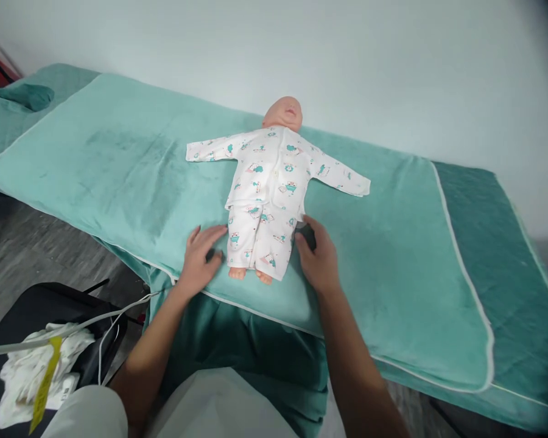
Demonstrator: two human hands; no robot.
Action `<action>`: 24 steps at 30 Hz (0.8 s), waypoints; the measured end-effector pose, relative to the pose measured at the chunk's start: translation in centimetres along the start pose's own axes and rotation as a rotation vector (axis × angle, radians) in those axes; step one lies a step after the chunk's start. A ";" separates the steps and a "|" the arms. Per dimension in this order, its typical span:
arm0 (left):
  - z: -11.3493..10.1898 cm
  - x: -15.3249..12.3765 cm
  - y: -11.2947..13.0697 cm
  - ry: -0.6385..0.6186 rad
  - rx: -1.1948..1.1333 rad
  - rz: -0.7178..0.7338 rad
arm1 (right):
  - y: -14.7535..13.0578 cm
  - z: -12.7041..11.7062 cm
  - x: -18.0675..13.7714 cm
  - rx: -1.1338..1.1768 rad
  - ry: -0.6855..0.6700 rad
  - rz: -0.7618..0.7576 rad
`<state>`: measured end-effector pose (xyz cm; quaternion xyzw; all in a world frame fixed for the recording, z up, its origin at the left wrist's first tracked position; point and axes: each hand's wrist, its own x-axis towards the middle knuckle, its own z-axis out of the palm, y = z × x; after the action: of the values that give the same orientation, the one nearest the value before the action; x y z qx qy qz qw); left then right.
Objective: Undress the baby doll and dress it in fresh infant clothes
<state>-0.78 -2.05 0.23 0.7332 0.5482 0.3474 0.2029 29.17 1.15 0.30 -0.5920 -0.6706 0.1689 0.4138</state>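
Note:
A baby doll [283, 114] lies on its back on the green bed cover, head toward the wall. It wears a white printed long-sleeved jacket [269, 167] and matching trousers [244, 240]; its bare feet show below the cuffs. The sleeves stretch out to both sides, and no doll hands show at their ends. My left hand [201, 257] is beside the trousers on the left, fingers apart, fingertips at the fabric's edge. On the opposite side, my right hand [318, 252] has its thumb and index finger apart, close to the trouser side and the jacket's lower corner.
The light green cover [132, 164] with white piping lies over a darker green bed [493, 243] along a white wall [347, 67]. At lower left, a black chair [59, 301] holds crumpled white cloth [22, 380]. A cable [105, 316] with a yellow tag [45, 383] runs above it.

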 end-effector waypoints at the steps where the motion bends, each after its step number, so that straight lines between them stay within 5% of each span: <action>1: 0.3 -1.1 0.5 -0.016 -0.031 0.024 | -0.9 0.0 -1.7 0.039 0.025 -0.014; 8: 3.9 -4.0 2.2 0.132 0.076 0.160 | -4.8 1.7 -10.0 0.071 0.071 -0.042; 15: 4.6 -3.0 2.1 0.223 0.191 0.301 | -6.1 2.9 -9.0 0.146 0.123 0.045; 21: 4.0 -3.3 1.8 0.275 0.129 0.272 | -7.9 1.6 -9.2 0.319 0.276 0.026; 24: 4.0 -3.4 1.5 0.342 0.078 0.229 | -7.9 1.5 -9.4 0.276 0.216 0.036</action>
<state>2.61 -5.42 -2.38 0.7286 0.5006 0.4660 0.0376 22.48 -9.18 1.75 -0.5563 -0.5819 0.2020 0.5578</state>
